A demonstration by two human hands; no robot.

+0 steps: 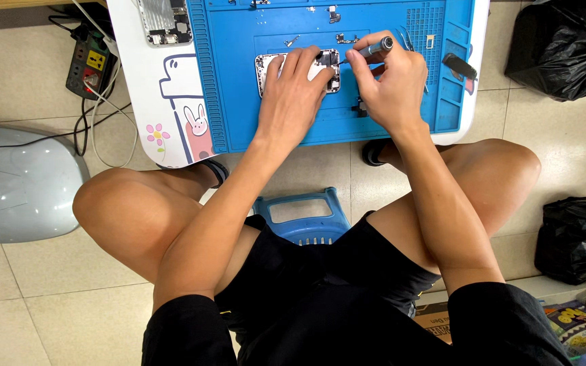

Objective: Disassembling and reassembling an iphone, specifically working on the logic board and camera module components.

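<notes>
An opened phone body with its insides showing lies on a blue repair mat. My left hand presses flat on it, fingers spread over its middle. My right hand grips a grey precision screwdriver, whose tip points down-left at the phone's right end. Several small loose parts lie on the mat just above the phone.
The mat covers a low white table with cartoon pictures. A second opened phone lies at its top left. A power strip with cables sits on the floor left, a grey appliance below it. Black bags stand right. A blue stool is under me.
</notes>
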